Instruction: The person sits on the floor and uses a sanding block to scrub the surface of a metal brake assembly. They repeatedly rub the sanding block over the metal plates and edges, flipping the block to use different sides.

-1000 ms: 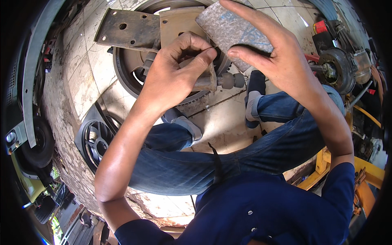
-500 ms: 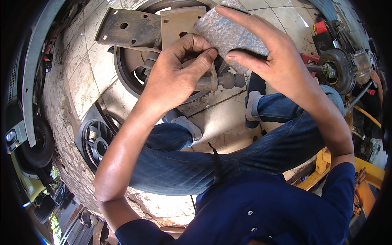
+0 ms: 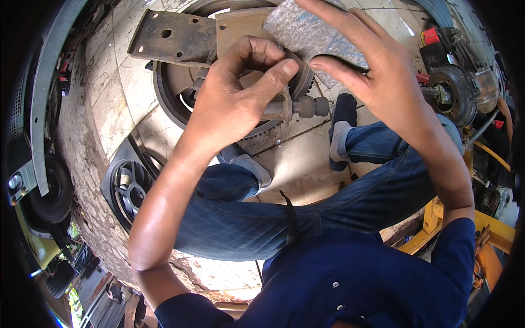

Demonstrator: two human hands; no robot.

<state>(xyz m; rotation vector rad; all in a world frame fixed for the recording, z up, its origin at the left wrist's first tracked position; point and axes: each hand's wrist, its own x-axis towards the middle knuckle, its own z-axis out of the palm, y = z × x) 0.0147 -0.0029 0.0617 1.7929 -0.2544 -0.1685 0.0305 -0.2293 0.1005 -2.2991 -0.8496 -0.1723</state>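
My left hand point(image 3: 235, 93) is closed around a rusty metal part point(image 3: 290, 106) with a threaded stud and nut sticking out to the right. A flat rusty bracket with holes point(image 3: 169, 38) extends from it toward the upper left. My right hand point(image 3: 372, 65) pinches a grey sheet of abrasive paper point(image 3: 306, 30) and holds it just above the part, close to my left thumb. Under both hands a round brake disc point(image 3: 169, 93) lies on the tiled floor. My legs in blue jeans are folded below.
A dark alloy wheel point(image 3: 128, 188) leans at the left by the rough kerb. A wheel hub assembly point(image 3: 454, 95) with red and black parts sits at the upper right. Yellow metal frame point(image 3: 492, 229) at the right. A tyre point(image 3: 52, 191) sits at the far left.
My right hand has shifted the abrasive paper slightly over the part. My left hand keeps its grip with only small finger movement.
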